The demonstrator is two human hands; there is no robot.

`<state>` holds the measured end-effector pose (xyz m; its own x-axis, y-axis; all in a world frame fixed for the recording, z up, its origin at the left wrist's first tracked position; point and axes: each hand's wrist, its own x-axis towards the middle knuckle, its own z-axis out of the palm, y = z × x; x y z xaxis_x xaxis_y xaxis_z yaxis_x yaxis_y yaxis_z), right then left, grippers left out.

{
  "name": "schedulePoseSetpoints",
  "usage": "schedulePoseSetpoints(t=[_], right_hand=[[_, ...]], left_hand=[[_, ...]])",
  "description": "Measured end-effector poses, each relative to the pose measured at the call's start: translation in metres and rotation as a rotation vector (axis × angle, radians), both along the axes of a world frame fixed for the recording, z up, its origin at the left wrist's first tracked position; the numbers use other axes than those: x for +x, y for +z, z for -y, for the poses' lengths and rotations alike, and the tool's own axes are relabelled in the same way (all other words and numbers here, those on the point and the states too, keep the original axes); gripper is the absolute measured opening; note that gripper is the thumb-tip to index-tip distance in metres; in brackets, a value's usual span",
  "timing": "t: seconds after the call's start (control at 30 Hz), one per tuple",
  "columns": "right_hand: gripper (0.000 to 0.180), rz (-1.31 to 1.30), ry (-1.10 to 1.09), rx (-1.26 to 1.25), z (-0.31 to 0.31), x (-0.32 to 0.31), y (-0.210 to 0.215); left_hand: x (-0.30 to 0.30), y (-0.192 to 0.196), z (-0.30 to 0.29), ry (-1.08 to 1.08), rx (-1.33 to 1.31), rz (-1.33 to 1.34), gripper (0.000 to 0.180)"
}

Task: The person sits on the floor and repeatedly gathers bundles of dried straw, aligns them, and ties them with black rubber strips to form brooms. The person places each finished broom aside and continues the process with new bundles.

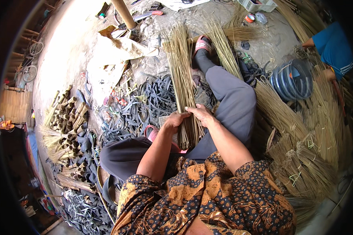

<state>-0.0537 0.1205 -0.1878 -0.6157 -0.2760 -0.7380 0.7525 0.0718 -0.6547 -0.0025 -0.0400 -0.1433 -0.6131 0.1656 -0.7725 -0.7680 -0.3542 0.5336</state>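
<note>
Between my legs lies a long bundle of thin, dry, yellow-brown broom sticks, its far end fanned out near my outstretched foot. My left hand wraps its left side close to the thick near end. On the right side, my right hand grips the same bundle, the thumbs almost meeting on top. The fingers beneath the sticks are hidden. Another loose bundle of sticks rests beyond my right leg, apart from my hands.
Dark rubber strips heap up left of the bundle. Finished stick bundles are stacked at far left. Right of me lie more stick bundles and a ribbed clear container, beside a person in blue. A knife lies near a wooden post.
</note>
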Motion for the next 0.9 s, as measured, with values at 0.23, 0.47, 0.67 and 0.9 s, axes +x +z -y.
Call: schedulePoseSetpoints(t=[0.23,0.47,0.67,0.9], right_hand=[[0.029,0.057,-0.074,-0.118,-0.001,0.000,0.005],[0.068,0.092,-0.002,-0.137,-0.001,-0.002,0.005],[0.020,0.034,-0.122,-0.117,0.001,0.001,-0.009],[0.027,-0.100,-0.196,-0.177,-0.006,-0.015,0.056]], left_hand=[[0.001,0.001,0.000,0.029,0.064,0.044,0.026],[0.001,0.002,0.000,0.055,0.036,0.055,0.026],[0.001,0.001,0.001,0.060,0.054,0.094,0.025],[0.003,-0.006,0.006,0.028,-0.132,0.046,0.020]])
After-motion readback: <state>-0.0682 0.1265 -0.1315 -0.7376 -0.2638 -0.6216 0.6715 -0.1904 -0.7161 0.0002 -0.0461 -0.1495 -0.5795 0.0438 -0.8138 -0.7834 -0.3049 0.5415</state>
